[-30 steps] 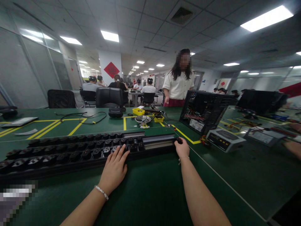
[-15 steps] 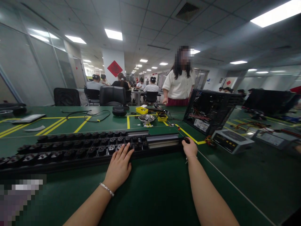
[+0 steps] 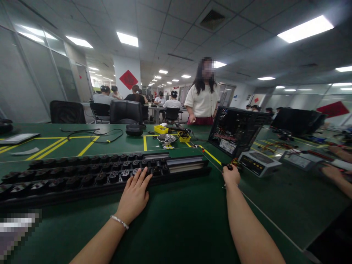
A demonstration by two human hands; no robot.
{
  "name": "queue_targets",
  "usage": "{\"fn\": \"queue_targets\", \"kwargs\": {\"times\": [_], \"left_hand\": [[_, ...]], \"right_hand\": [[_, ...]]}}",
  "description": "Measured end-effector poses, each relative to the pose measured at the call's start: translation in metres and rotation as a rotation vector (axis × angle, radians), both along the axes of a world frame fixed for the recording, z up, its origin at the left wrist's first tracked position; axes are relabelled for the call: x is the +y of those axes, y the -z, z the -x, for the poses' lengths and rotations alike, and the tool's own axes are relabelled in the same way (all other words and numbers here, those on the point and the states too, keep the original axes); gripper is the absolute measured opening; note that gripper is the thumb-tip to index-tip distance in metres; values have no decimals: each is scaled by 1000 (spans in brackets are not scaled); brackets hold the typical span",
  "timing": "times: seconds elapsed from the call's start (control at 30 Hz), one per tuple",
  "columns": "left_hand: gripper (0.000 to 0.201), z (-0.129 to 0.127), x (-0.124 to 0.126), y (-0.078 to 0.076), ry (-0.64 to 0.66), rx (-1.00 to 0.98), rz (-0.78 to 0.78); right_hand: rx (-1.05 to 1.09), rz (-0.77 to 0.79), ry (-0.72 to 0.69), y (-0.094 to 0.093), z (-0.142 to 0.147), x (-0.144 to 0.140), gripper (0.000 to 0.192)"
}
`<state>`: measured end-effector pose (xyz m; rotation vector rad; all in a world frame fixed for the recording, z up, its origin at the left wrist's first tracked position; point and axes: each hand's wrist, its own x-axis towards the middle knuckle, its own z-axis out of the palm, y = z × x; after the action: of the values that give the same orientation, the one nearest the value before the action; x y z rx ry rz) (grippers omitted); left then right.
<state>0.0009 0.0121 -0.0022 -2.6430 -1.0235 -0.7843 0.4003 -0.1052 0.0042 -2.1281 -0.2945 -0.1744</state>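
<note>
My left hand (image 3: 134, 192) lies flat with fingers spread on the near edge of a long black track (image 3: 189, 175), its fingertips by the round black pieces (image 3: 113, 177) seated along it. Several such tracks lie side by side, filled with these pieces to the left and showing bare pale channels at their right ends. Off the right end, my right hand (image 3: 231, 176) is closed around a small black rounded object (image 3: 229, 167). Most of that object is hidden by the fingers, so its kind cannot be told.
Beyond my right hand sit a grey power supply unit (image 3: 260, 165) and an open computer case (image 3: 238, 130). A metal bowl (image 3: 166, 139) and yellow bins (image 3: 161, 129) stand at the back. Another person's hand (image 3: 333, 172) works at far right; a person (image 3: 203, 101) stands opposite.
My right hand has moved right, away from the track's end, with the black object still in it. My left hand stays on the track. The view has turned slightly right.
</note>
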Motion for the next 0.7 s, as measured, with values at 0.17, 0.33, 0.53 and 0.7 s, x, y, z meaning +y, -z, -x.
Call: {"fn": "queue_targets", "kwargs": {"times": [0.17, 0.33, 0.53, 0.7], "left_hand": [[54, -1, 0, 0, -8, 28, 1], [52, 0, 0, 0, -14, 34, 3], [54, -1, 0, 1, -7, 14, 12], [54, -2, -1, 2, -18, 5, 14]], "right_hand": [[-26, 271, 56, -1, -29, -62, 49], [78, 405, 159, 8, -34, -81, 53], [-484, 253, 205, -7, 12, -48, 52], [-875, 125, -475, -18, 121, 26, 39]]}}
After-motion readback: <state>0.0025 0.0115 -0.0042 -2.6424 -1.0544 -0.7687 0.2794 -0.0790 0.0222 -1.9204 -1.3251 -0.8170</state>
